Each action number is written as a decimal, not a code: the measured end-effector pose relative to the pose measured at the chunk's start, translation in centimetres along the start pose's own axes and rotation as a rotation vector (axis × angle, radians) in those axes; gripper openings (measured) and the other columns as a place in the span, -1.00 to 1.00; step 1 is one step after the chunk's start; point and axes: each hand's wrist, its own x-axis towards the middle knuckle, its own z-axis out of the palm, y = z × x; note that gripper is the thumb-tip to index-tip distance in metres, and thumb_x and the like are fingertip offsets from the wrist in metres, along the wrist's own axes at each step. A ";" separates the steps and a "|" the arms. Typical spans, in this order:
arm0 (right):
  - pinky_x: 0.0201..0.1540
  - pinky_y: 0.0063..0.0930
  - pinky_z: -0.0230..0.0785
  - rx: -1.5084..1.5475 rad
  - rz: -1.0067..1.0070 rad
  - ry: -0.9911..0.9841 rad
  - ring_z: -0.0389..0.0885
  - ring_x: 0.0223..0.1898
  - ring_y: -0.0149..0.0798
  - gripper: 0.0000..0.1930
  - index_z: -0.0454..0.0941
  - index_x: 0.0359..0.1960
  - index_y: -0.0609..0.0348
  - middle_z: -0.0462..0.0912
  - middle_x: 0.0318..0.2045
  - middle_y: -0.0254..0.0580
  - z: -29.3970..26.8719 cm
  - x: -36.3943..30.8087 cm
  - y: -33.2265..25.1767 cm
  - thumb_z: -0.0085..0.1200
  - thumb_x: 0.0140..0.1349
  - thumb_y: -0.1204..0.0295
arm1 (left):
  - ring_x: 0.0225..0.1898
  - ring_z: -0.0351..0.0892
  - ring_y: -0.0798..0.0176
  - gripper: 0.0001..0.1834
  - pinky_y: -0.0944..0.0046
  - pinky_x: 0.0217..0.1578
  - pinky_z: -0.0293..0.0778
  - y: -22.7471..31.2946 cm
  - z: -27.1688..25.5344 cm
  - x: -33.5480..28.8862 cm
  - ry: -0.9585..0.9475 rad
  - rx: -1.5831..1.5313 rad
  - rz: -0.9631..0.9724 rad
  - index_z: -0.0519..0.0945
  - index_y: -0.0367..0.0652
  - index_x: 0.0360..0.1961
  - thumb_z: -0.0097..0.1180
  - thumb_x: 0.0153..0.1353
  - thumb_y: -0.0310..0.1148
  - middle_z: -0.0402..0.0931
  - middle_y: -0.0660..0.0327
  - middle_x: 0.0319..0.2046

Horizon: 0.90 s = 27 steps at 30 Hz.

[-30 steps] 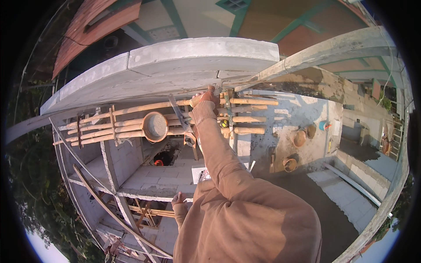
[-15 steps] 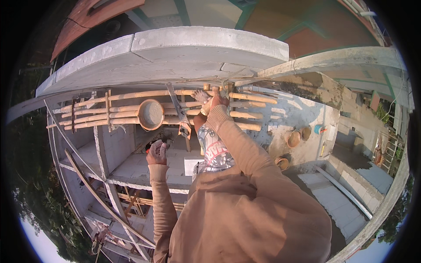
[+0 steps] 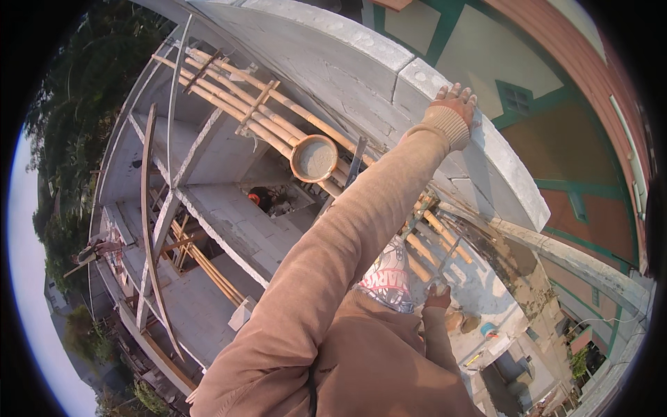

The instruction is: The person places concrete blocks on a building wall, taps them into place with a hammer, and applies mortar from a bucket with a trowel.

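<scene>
My left hand [image 3: 453, 104] lies on top of the grey block wall [image 3: 410, 83], arm stretched out and fingers spread. Lower down, my right hand [image 3: 438, 296] is held beside the bamboo scaffold, its fingers curled. A thin dark line runs up from it; what the hand holds, if anything, I cannot make out. A round tub [image 3: 315, 158] of wet grey mortar stands on the bamboo poles [image 3: 236, 104]. The handsaw [image 3: 358, 154] rests next to the tub, partly behind my left sleeve. Patterned trousers [image 3: 390, 278] show under my brown top.
Far below the poles lies a lower floor [image 3: 243, 226] with concrete beams [image 3: 208, 149]. A long curved plank [image 3: 148, 208] leans at the left. Several tubs and a blue bucket [image 3: 489, 331] stand on the lower right level. Beyond the wall is a green-framed building [image 3: 472, 42].
My view has swung round, so the wall now slants down rightward. My left hand has reached up onto the wall top. My right hand has left the bamboo post and dropped lower right.
</scene>
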 end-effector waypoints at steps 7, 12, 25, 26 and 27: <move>-0.69 -0.37 0.26 0.083 -0.109 0.069 0.42 -0.72 -0.32 -0.61 0.41 0.02 0.35 0.55 -0.53 -0.09 0.7 3.0 5.5 0.18 0.23 0.40 | 0.51 -0.16 0.14 -0.33 0.08 0.47 -0.21 1.3 1.1 0.4 0.011 -0.023 0.040 0.18 -0.07 0.42 -0.13 0.38 0.02 0.01 0.20 0.47; -0.73 -0.36 0.23 0.015 -0.127 0.049 0.41 -0.76 -0.31 -0.66 0.43 -0.08 0.33 0.52 -0.58 -0.12 0.3 4.3 4.1 0.20 0.23 0.37 | 0.51 -0.16 0.15 -0.33 0.09 0.47 -0.22 1.0 2.1 0.3 0.048 -0.020 0.021 0.19 -0.06 0.42 -0.13 0.38 0.03 0.01 0.23 0.47; -0.67 -0.34 0.31 0.063 -0.166 0.065 0.47 -0.71 -0.30 -0.72 0.49 -0.14 0.27 0.57 -0.55 -0.13 -0.3 4.4 2.1 0.21 0.23 0.36 | 0.52 -0.24 0.17 -0.33 0.10 0.48 -0.26 1.5 0.9 0.7 -0.033 -0.025 0.023 0.11 -0.02 0.45 -0.21 0.42 0.03 -0.08 0.26 0.49; -0.66 -0.34 0.32 0.063 -0.148 0.057 0.47 -0.71 -0.29 -0.72 0.49 -0.14 0.26 0.57 -0.55 -0.14 -0.1 4.4 2.3 0.21 0.22 0.36 | 0.53 -0.27 0.18 -0.33 0.11 0.48 -0.26 1.4 0.6 0.5 -0.059 -0.019 0.021 0.07 -0.01 0.46 -0.25 0.43 0.03 -0.11 0.27 0.50; -0.65 -0.34 0.32 0.062 -0.135 0.046 0.48 -0.70 -0.29 -0.72 0.49 -0.14 0.26 0.58 -0.55 -0.15 0.0 4.4 2.4 0.21 0.22 0.36 | 0.53 -0.28 0.17 -0.33 0.09 0.48 -0.27 1.2 0.5 0.2 -0.050 -0.016 0.011 0.07 -0.01 0.46 -0.25 0.43 0.03 -0.11 0.25 0.50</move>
